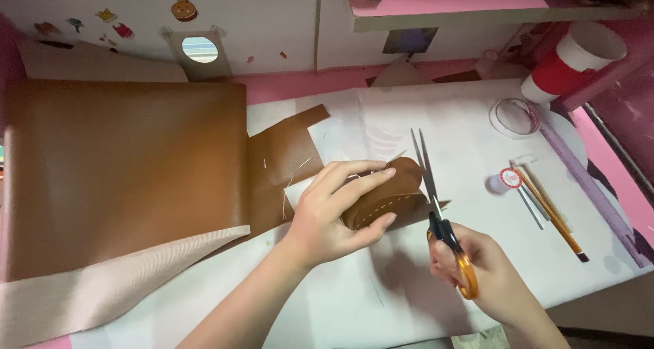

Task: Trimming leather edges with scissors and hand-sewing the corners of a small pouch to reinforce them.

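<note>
White paper covers the counter (381, 301); my left hand (334, 213) pinches the stitched leather piece (388, 196), right hand (477, 274) closed on scissors (436, 206), trimming apparently unfinished.

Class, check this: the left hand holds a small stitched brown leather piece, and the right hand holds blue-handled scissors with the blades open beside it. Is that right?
Not quite. The head view shows the scissors in the right hand have orange handles, not blue. The rest stands: the left hand holds the small stitched brown leather piece, and the blades are open beside it.
</note>
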